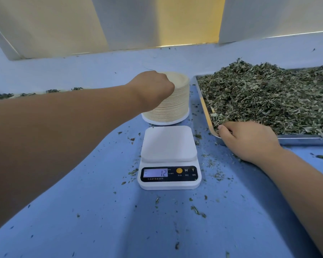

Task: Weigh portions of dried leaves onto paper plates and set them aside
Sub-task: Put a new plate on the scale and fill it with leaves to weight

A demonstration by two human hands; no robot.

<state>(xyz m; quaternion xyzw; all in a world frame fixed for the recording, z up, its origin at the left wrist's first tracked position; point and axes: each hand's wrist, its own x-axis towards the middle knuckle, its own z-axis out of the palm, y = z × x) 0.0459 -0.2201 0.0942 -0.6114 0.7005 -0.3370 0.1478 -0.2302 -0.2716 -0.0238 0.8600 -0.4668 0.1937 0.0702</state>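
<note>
A tall stack of paper plates stands behind the white digital scale. My left hand reaches over the top of the stack, its fingers curled down onto the top plate and hidden from me. The scale's platform is bare and its display reads 12 with a minus sign. At the right, a metal tray holds a big heap of dried green leaves. My right hand rests on the tray's near left corner, fingers curled into the edge of the leaves.
Everything sits on a blue table cover strewn with leaf crumbs. At the far left edge lie filled plates with leaves. A pale wall rises behind the table.
</note>
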